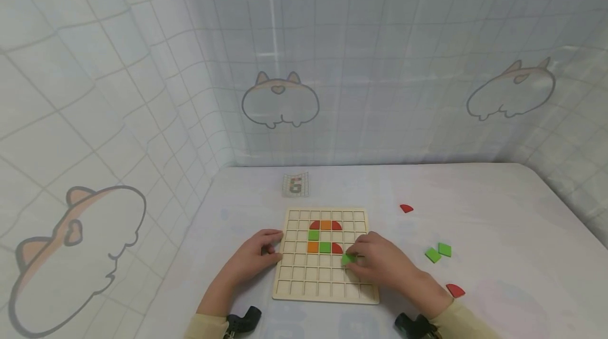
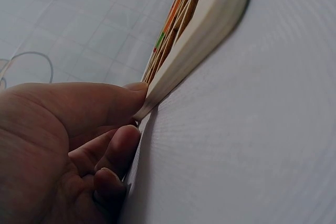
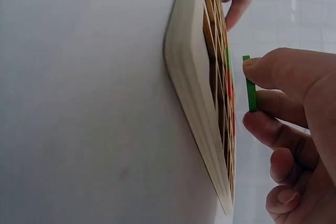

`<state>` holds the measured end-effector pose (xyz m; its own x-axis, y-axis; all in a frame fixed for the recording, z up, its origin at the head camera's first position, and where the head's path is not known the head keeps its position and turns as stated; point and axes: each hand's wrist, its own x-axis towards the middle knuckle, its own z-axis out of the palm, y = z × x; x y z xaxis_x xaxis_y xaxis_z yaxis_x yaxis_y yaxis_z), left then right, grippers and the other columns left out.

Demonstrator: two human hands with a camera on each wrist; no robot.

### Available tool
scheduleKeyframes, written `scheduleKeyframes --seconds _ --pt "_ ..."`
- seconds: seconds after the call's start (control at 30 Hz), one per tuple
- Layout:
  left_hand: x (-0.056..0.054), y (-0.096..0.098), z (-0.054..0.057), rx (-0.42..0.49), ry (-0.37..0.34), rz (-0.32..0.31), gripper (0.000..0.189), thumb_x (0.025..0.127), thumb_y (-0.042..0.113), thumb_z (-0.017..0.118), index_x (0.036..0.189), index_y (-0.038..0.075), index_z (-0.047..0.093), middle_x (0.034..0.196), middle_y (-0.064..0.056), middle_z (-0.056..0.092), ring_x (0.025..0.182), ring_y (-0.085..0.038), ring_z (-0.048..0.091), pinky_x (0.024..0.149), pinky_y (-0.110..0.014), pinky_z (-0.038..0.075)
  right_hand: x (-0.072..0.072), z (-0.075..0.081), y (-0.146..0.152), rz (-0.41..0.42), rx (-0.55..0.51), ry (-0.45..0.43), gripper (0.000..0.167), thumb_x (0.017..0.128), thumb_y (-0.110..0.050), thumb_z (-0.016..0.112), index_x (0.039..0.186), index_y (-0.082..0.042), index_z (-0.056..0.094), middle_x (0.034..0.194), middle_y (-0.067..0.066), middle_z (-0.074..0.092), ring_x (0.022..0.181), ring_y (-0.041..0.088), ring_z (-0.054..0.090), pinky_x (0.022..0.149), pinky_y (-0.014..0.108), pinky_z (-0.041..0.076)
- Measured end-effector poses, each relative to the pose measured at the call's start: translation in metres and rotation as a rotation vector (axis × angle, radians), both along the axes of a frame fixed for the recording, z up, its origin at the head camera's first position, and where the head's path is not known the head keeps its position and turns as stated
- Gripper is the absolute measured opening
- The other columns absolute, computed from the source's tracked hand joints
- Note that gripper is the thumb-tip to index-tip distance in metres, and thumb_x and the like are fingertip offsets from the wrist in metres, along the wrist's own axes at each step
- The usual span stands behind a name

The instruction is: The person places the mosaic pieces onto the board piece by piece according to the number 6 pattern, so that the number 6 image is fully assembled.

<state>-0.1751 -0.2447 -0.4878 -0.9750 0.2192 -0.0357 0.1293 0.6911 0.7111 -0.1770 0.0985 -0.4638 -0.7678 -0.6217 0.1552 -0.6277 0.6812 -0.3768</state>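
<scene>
A wooden grid board [image 1: 328, 289] lies on the table with coloured pieces set in its cells. My right hand [image 1: 382, 260] pinches a green square tile [image 3: 251, 85] between thumb and fingers. That tile is raised above the board's surface, lower right of the red quarter-circle piece [image 1: 336, 248]. At the board's left edge, the thumb and fingertips of my left hand [image 1: 252, 259] touch the rim, with the other fingers loosely bent. Set pieces include an orange square [image 1: 313, 247], a green square [image 1: 325, 247] beside it, and a row of red and orange above.
To the right lie two loose green square tiles [image 1: 433, 255] and a red quarter-circle [image 1: 455, 290]. Another red quarter-circle [image 1: 406, 208] lies farther back. Behind the board is a small pattern card [image 1: 295, 185]. Patterned curtains [image 1: 361, 117] rise around the table.
</scene>
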Motion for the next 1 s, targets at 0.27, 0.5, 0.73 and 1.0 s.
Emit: scheduleKeyframes --seconds 0.27,0.5,0.73,1.0 --pt "0.001 0.000 0.001 -0.006 -0.002 0.008 0.053 0.085 0.016 0.078 0.134 0.005 0.062 0.128 0.003 0.055 0.086 -0.011 0.053 0.078 -0.032 0.042 -0.001 -0.002 -0.013 0.011 0.002 0.002 0.022 0.085 -0.034 0.079 0.099 -0.017 0.078 0.090 -0.013 0.063 0.089 0.009 0.054 0.079 0.028 0.049" --pt "0.002 -0.001 0.000 0.012 -0.011 0.000 0.052 0.086 0.018 0.078 0.134 0.005 0.062 0.128 0.003 0.055 0.086 -0.012 0.054 0.077 -0.030 0.043 -0.003 -0.004 -0.023 0.019 0.008 0.016 0.020 0.086 -0.033 0.078 0.096 -0.015 0.078 0.087 -0.011 0.063 0.085 0.009 0.053 0.077 0.027 0.049" --pt "0.002 0.000 0.002 0.004 -0.006 0.003 0.052 0.086 0.017 0.078 0.134 0.004 0.062 0.128 0.003 0.056 0.086 -0.012 0.053 0.077 -0.031 0.043 -0.003 -0.007 -0.024 0.011 0.024 0.004 0.023 0.085 -0.034 0.078 0.099 -0.015 0.078 0.089 -0.010 0.063 0.086 0.009 0.053 0.075 0.027 0.049" --pt "0.001 0.001 0.001 -0.004 0.000 0.009 0.053 0.085 0.016 0.078 0.134 0.004 0.062 0.127 0.003 0.056 0.086 -0.011 0.053 0.077 -0.030 0.043 -0.003 -0.006 -0.024 -0.001 0.042 -0.025 0.027 0.084 -0.036 0.079 0.103 -0.016 0.079 0.093 -0.009 0.064 0.088 0.009 0.052 0.075 0.026 0.048"
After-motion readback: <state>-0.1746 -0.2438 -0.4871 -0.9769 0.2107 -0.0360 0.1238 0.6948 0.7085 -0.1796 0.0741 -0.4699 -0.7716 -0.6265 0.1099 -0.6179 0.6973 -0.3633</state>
